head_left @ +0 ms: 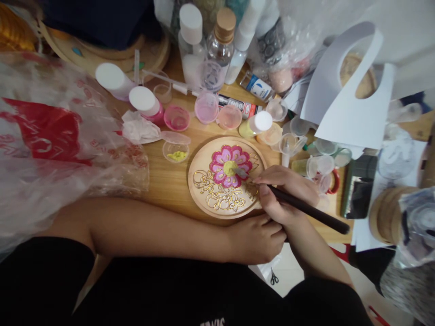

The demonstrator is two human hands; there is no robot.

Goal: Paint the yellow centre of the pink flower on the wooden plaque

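Note:
A round wooden disc (200,190) lies on the wooden table (166,181). It carries a pink flower with a yellow centre and gold outline patterns. My right hand (288,192) pinches a long black-handled tool (312,210), and the tool's tip rests by the flower's yellow centre. My left hand (256,237) is curled at the disc's near edge, its forearm lying across the table front; nothing shows in it.
Small plastic cups of pink, peach and yellow material (176,153), white-capped bottles (190,31), glue tubes and a crumpled tissue (137,127) crowd the far side. A plastic bag with red print (50,136) lies left. White cut paper (343,90) and stacked lids sit right. Small scissors (273,277) lie below.

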